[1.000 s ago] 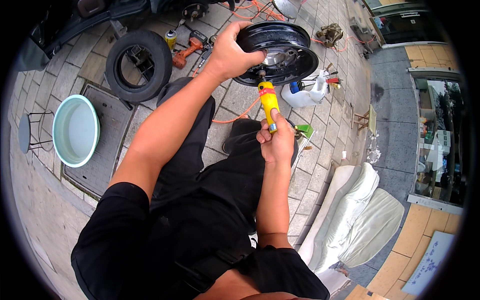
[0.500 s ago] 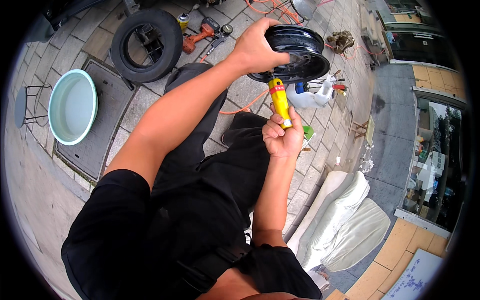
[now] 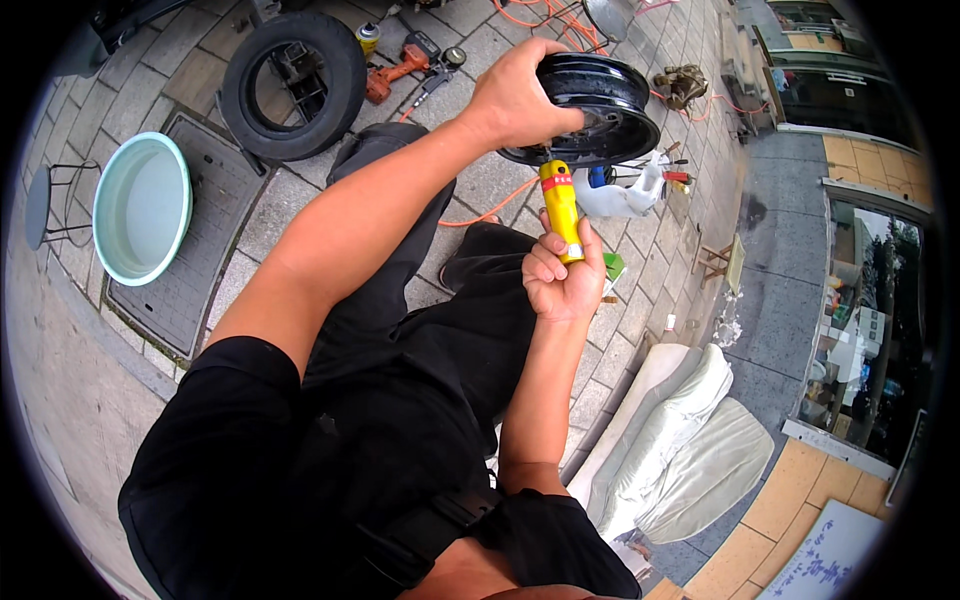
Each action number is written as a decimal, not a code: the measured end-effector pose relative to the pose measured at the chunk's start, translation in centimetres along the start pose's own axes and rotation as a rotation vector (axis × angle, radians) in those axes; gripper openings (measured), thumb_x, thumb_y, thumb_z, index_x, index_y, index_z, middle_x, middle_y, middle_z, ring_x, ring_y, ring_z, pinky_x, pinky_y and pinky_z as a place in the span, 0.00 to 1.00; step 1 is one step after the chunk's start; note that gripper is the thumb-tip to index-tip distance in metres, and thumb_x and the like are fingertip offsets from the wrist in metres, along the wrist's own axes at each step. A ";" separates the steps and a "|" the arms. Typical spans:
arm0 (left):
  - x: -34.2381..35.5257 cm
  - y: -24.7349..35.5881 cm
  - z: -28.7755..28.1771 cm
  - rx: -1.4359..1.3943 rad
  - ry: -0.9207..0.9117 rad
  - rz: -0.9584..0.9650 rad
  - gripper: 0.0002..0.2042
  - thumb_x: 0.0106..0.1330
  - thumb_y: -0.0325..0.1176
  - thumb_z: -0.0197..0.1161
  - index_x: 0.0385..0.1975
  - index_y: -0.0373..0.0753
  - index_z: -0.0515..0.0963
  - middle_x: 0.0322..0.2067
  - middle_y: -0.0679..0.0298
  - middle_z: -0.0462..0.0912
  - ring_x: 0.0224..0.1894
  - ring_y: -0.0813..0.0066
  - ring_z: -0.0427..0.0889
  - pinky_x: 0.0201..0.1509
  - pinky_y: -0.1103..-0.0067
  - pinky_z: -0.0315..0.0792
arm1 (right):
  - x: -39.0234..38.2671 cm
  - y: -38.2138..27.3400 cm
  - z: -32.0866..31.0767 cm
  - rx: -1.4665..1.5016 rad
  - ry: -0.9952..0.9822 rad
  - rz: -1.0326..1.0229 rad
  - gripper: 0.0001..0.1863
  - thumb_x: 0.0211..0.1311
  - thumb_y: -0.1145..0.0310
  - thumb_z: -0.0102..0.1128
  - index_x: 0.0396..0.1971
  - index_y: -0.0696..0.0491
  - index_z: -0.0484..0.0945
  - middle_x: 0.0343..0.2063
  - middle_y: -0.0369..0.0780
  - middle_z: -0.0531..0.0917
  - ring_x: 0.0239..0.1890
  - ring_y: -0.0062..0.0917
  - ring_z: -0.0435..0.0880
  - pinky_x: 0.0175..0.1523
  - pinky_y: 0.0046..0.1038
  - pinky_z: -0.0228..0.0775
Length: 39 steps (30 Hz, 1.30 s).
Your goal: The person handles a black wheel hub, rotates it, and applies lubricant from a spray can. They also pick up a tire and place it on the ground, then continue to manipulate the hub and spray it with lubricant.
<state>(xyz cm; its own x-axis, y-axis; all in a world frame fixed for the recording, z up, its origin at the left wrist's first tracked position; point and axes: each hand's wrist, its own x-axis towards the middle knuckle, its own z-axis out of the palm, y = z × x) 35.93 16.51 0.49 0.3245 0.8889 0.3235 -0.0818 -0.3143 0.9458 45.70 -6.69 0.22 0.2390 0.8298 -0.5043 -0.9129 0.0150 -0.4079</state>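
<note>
A black wheel rim is held up in my left hand, whose thumb presses into its hollow. In my right hand is a yellow cylindrical tool with a red band, pointed upward; its top end is at the lower edge of the rim. My right fingers curl around the tool's lower end. A white cut plastic jug holding several tools sits on the paving just beyond the rim, to the right.
On the paving are a loose tire, an orange drill, a spray can, orange hose, a mint basin and a round stool. At right lie white folded padding and glass doors.
Compared with a second ago, the rim, yellow tool and both my hands sit farther right in view, and the rim's inner face shows less. Little differs from half a second ago.
</note>
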 end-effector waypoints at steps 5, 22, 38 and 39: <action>-0.1 0.0 -0.1 -0.025 -0.024 -0.023 0.36 0.44 0.34 0.80 0.59 0.33 0.78 0.49 0.53 0.88 0.50 0.66 0.89 0.61 0.72 0.81 | -0.1 0.1 0.0 0.010 0.005 0.009 0.27 0.79 0.51 0.56 0.54 0.65 0.76 0.23 0.32 0.75 0.15 0.15 0.63 0.24 0.22 0.58; -0.1 0.3 0.1 -0.016 -0.012 -0.024 0.36 0.44 0.35 0.79 0.59 0.32 0.78 0.49 0.53 0.88 0.50 0.66 0.89 0.60 0.72 0.81 | 0.6 0.7 -0.3 -0.004 0.006 -0.001 0.26 0.78 0.51 0.57 0.53 0.63 0.77 0.24 0.32 0.75 0.16 0.14 0.63 0.24 0.21 0.57; 0.7 -2.1 -1.3 0.030 -0.055 0.084 0.34 0.53 0.33 0.79 0.62 0.31 0.77 0.51 0.57 0.87 0.52 0.71 0.86 0.61 0.76 0.78 | -12.4 -14.0 -2.6 -1.057 0.661 -0.533 0.22 0.68 0.58 0.71 0.51 0.61 0.82 0.24 0.35 0.78 0.18 0.14 0.68 0.23 0.21 0.61; 0.6 -1.9 -1.1 0.029 -0.058 0.085 0.34 0.54 0.32 0.79 0.62 0.32 0.77 0.51 0.58 0.87 0.53 0.71 0.86 0.61 0.77 0.78 | -12.9 -15.9 -3.3 -1.136 0.727 -0.517 0.25 0.67 0.57 0.71 0.53 0.62 0.82 0.25 0.36 0.79 0.19 0.15 0.71 0.23 0.20 0.61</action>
<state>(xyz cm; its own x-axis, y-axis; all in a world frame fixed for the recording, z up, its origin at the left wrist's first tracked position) 35.23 18.00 -1.07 0.3718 0.8382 0.3991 -0.0839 -0.3978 0.9136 58.21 -19.46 10.73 0.8830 0.4017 -0.2427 -0.0045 -0.5098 -0.8603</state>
